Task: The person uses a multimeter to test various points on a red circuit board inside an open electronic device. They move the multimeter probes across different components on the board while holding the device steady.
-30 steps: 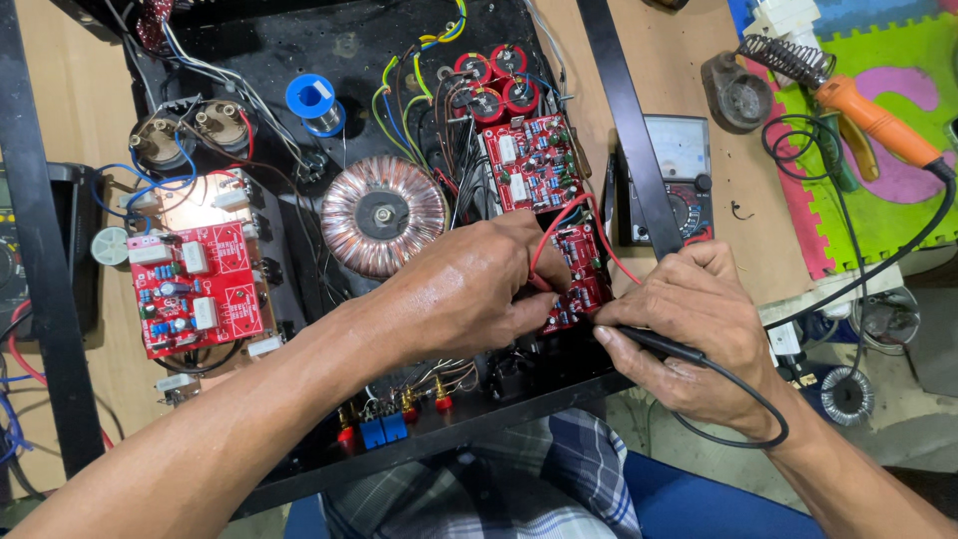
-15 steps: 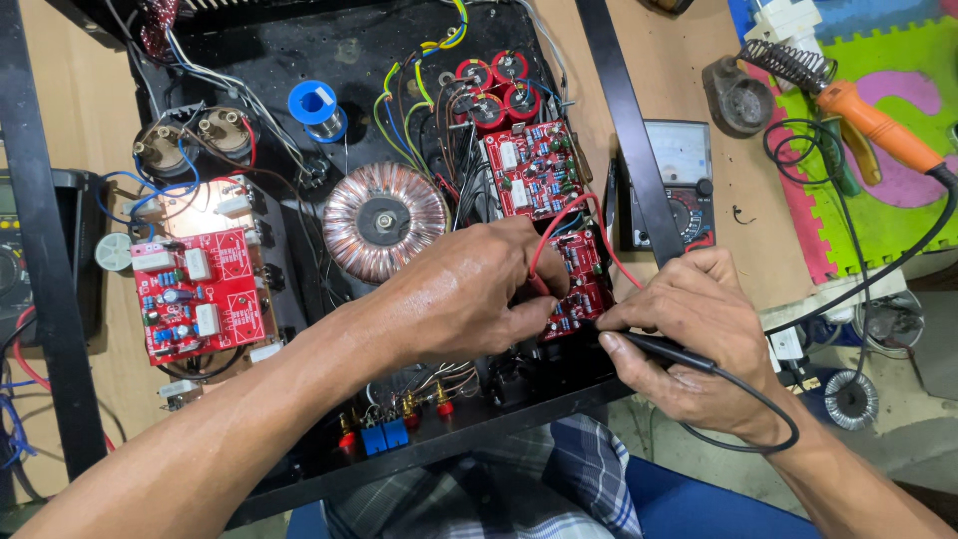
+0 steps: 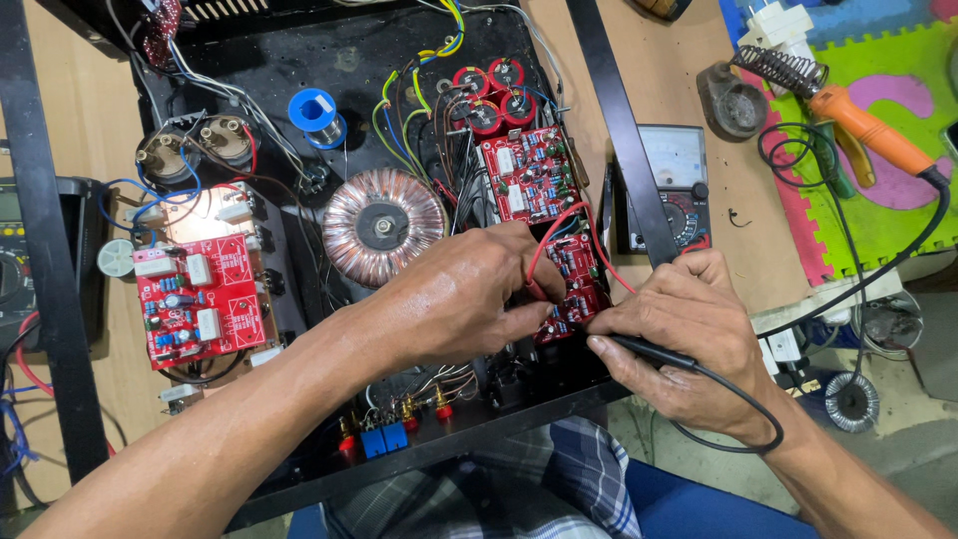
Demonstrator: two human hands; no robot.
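Note:
An open black amplifier chassis (image 3: 299,70) lies under me, full of wiring. My left hand (image 3: 469,289) rests over a small red circuit board (image 3: 571,274) near the chassis's front right corner, its fingers pinching a red test lead on the board. My right hand (image 3: 689,334) grips a black test probe (image 3: 649,351) with its tip against the same board's lower edge; the probe's black cable loops back under my wrist. A second red board (image 3: 529,175) sits just behind, and a copper toroidal transformer (image 3: 384,225) lies to the left of my left hand.
A larger red board (image 3: 200,299) sits at the chassis's left side, red capacitors (image 3: 494,95) and a blue solder spool (image 3: 314,110) at the back. An analog multimeter (image 3: 674,185) lies right of the chassis. An orange soldering iron (image 3: 863,125) rests on a coloured foam mat.
Both hands stay on the small red board; they have shifted only slightly, the view drifting a little.

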